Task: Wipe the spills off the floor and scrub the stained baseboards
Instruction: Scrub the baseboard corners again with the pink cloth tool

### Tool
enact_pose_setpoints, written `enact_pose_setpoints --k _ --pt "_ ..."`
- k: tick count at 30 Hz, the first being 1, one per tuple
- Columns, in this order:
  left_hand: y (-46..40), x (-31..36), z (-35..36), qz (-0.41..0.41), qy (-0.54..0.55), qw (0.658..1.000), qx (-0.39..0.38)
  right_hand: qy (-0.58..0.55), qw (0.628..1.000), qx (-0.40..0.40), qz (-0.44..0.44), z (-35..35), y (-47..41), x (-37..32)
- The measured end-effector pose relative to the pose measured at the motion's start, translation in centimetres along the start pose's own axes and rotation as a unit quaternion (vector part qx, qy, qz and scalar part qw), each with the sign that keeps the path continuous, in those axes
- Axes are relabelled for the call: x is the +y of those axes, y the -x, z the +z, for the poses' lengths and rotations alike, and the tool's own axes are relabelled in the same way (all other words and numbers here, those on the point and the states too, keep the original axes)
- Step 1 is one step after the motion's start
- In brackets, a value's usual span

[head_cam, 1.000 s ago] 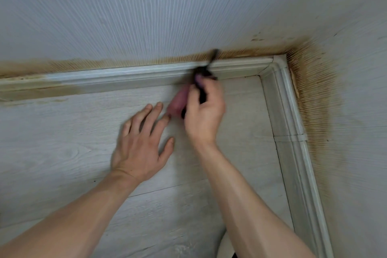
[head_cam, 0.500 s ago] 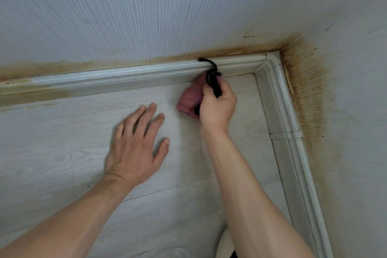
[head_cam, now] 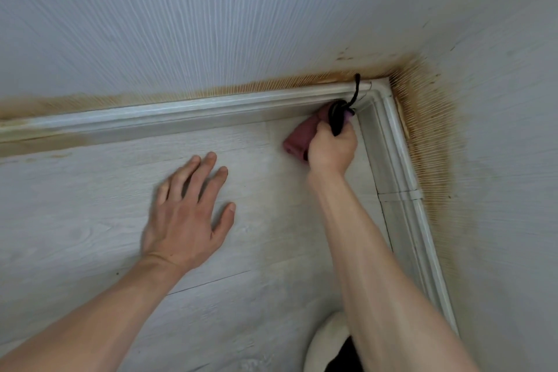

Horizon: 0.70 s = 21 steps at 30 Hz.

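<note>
My right hand grips a pink scrubbing tool with a black cord, pressed against the white baseboard right at the room corner. My left hand lies flat on the pale wood-look floor, fingers spread, well to the left of the tool. Brown staining runs along the wall above both baseboards and is heaviest at the corner. The far-left stretch of the back baseboard also looks brownish.
A second baseboard runs down the right wall from the corner. A white rounded object with a dark part sits at the bottom edge under my right arm. Ribbed pale wallpaper covers the walls.
My right hand has slid the pink tool rightward along the back baseboard into the corner. My left hand has stayed flat on the floor, now farther from the right hand.
</note>
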<state>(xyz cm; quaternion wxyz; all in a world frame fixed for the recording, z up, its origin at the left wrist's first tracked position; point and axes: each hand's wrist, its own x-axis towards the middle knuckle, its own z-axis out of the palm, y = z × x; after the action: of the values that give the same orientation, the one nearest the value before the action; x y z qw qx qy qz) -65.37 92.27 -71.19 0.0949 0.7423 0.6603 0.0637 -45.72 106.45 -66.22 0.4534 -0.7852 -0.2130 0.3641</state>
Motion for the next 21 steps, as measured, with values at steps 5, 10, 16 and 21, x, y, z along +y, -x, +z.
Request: enact_pose_setpoints --k 5,10,16,21 --pt "-0.1 0.0 0.0 -0.002 -0.001 1.0 -0.007 -0.127 0.987 0.065 0.069 0.3 -2.6 -1.4" --pt "0.0 0.0 -0.1 0.0 0.005 1.0 -0.003 -0.15 0.98 -0.035 0.126 -0.6 1.2 -0.2" --pt "-0.1 0.0 -0.1 0.0 0.009 1.0 -0.003 -0.241 0.959 0.016 0.15 -4.9 -0.8 -0.1" --pt "-0.1 -0.1 0.0 0.0 0.008 1.0 -0.003 -0.231 0.96 -0.002 0.158 -0.5 -1.7 -2.3"
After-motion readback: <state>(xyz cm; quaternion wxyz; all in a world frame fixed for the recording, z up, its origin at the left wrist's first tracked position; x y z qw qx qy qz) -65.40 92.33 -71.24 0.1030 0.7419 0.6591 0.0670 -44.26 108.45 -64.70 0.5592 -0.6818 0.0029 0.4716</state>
